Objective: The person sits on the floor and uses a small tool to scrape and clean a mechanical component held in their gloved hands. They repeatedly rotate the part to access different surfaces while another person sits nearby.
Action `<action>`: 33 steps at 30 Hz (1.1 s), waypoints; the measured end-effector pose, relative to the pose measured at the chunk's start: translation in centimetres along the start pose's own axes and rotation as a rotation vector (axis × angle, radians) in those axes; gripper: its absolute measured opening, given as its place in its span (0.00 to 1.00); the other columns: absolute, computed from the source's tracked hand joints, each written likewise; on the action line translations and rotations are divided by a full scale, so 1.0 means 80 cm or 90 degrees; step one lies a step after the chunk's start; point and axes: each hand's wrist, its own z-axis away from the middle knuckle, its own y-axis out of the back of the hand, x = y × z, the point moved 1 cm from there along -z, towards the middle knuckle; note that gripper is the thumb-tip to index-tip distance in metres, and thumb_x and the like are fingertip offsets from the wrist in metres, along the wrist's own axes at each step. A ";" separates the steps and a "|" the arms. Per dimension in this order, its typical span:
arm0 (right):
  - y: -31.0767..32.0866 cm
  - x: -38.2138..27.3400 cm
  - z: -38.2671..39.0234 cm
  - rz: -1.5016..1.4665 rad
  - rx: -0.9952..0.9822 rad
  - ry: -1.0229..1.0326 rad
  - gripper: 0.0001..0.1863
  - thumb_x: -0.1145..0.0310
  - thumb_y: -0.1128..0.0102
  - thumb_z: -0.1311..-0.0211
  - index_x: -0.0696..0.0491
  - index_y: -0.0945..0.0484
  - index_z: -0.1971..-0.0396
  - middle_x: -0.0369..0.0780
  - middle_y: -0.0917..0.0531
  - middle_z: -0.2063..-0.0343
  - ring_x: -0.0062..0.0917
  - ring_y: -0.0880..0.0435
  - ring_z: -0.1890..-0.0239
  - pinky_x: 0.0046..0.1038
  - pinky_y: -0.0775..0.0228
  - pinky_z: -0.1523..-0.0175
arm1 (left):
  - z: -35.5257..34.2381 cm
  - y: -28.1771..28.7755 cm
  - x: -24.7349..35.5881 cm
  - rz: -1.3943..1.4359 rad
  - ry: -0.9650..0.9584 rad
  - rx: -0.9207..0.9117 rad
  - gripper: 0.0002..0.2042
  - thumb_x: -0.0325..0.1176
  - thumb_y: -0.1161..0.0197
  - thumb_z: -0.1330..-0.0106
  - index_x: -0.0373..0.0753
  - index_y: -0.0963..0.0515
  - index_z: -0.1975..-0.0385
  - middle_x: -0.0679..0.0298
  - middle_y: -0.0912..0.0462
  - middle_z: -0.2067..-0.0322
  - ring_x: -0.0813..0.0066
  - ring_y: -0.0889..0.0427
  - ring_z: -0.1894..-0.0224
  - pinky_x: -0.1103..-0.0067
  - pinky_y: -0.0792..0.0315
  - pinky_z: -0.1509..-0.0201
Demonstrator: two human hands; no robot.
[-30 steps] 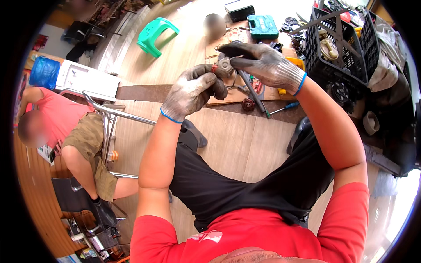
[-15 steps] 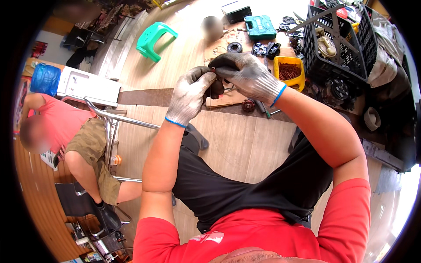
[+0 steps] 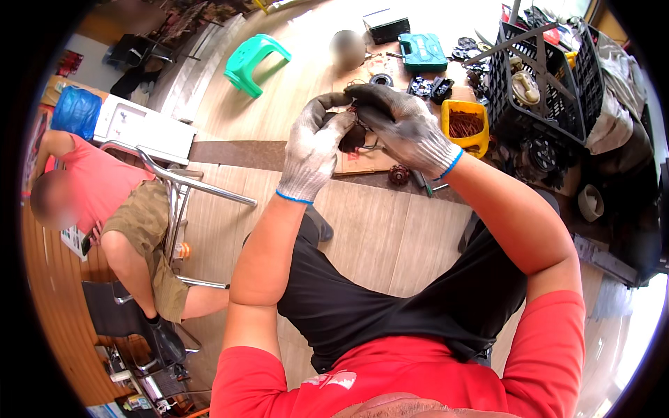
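Observation:
Both my hands wear whitish knit gloves with grey coated palms and blue cuffs, and they meet in front of me above the floor. My left hand (image 3: pixel 317 143) is closed around a dark rounded part (image 3: pixel 352 138), mostly hidden behind the fingers. Against it, my right hand (image 3: pixel 404 129) has its fingers pinched together near a small reddish bit at the fingertips; what it grips is too small to make out. Below and right of the hands, a reddish-brown motor rotor (image 3: pixel 399 175) lies at the edge of a cardboard sheet (image 3: pixel 362 163), near a green-handled tool (image 3: pixel 425 185).
A yellow container (image 3: pixel 465 145) of reddish-brown pieces, a teal tool case (image 3: pixel 423 53) and a black crate (image 3: pixel 502 104) stand to the right and beyond. A green stool (image 3: pixel 254 59) is at far left. Another person (image 3: pixel 104 181) sits left beside a metal-framed chair (image 3: pixel 202 187).
The hands stay together and have come slightly lower, with the right fingers curled over more. More of the dark part shows between them. The whole view has shifted slightly.

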 end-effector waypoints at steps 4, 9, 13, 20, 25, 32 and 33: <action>0.002 -0.007 0.003 -0.018 -0.067 0.020 0.17 0.67 0.39 0.29 0.54 0.20 0.44 0.49 0.13 0.58 0.37 0.12 0.58 0.34 0.20 0.53 | 0.008 0.006 0.014 0.041 -0.015 -0.051 0.31 0.27 0.40 0.27 0.29 0.43 0.27 0.57 0.14 0.67 0.75 0.15 0.70 0.79 0.20 0.68; 0.021 -0.005 -0.007 0.080 -0.180 0.025 0.13 0.65 0.37 0.30 0.58 0.18 0.53 0.51 0.14 0.67 0.41 0.12 0.65 0.37 0.22 0.59 | 0.011 0.004 0.017 -0.033 0.001 -0.084 0.33 0.29 0.38 0.28 0.31 0.43 0.26 0.62 0.14 0.69 0.78 0.17 0.71 0.80 0.23 0.68; 0.029 -0.002 -0.009 0.130 -0.141 0.126 0.13 0.62 0.37 0.32 0.58 0.17 0.58 0.52 0.14 0.68 0.47 0.14 0.64 0.40 0.22 0.59 | 0.010 -0.006 0.009 -0.028 -0.021 -0.061 0.31 0.29 0.38 0.27 0.29 0.40 0.28 0.60 0.14 0.67 0.78 0.16 0.68 0.81 0.21 0.62; 0.025 0.007 -0.014 0.230 -0.042 0.118 0.11 0.62 0.38 0.33 0.52 0.15 0.58 0.49 0.14 0.70 0.45 0.13 0.67 0.42 0.22 0.63 | 0.017 -0.034 0.010 -0.216 -0.153 0.063 0.21 0.25 0.41 0.27 0.27 0.29 0.36 0.57 0.14 0.60 0.77 0.17 0.60 0.79 0.21 0.52; 0.017 -0.006 -0.014 0.315 0.028 0.175 0.11 0.61 0.39 0.32 0.51 0.16 0.59 0.46 0.15 0.72 0.44 0.13 0.68 0.41 0.21 0.64 | 0.005 -0.025 -0.010 -0.260 -0.265 0.103 0.19 0.21 0.41 0.28 0.28 0.27 0.38 0.56 0.15 0.55 0.77 0.17 0.56 0.79 0.22 0.48; 0.016 -0.005 -0.016 0.336 0.052 0.173 0.11 0.60 0.40 0.31 0.52 0.17 0.62 0.46 0.16 0.72 0.44 0.14 0.68 0.41 0.22 0.64 | 0.004 -0.026 0.002 -0.316 -0.197 0.126 0.18 0.30 0.40 0.27 0.29 0.24 0.41 0.53 0.15 0.51 0.69 0.16 0.53 0.75 0.23 0.44; 0.014 -0.003 -0.016 0.305 0.065 0.169 0.11 0.60 0.40 0.31 0.52 0.17 0.62 0.46 0.16 0.73 0.44 0.14 0.68 0.41 0.22 0.64 | 0.003 -0.025 -0.002 -0.368 -0.218 0.147 0.18 0.33 0.39 0.27 0.29 0.23 0.42 0.52 0.15 0.51 0.68 0.15 0.53 0.73 0.23 0.44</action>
